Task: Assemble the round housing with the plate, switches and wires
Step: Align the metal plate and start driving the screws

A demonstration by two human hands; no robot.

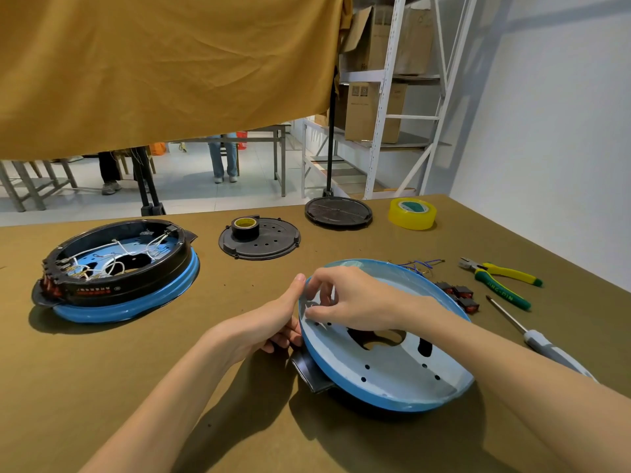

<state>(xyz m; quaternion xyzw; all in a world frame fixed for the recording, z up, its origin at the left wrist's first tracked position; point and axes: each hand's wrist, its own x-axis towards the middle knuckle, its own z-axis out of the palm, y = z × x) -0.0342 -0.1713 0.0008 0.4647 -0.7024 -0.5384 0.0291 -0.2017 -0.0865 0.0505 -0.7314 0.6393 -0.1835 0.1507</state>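
A blue round plate (392, 377) with holes and a dark cut-out stands tilted near the table's front, over a black housing part (309, 370) that shows at its lower left. My left hand (273, 319) grips the plate's left rim, thumb up along the edge. My right hand (345, 298) reaches over the rim, its fingers curled at the plate's inner surface. Red rocker switches (459, 295) and thin loose wires (420, 266) lie behind the plate. A second, wired housing (116, 268) with white wires and red switches sits at the left.
A black perforated disc (269, 245) carries a roll of black tape (245, 227). Farther back lie another black disc (338, 213) and a roll of clear yellow tape (412, 213). Green-yellow pliers (502, 278) and a screwdriver (526, 332) lie at the right.
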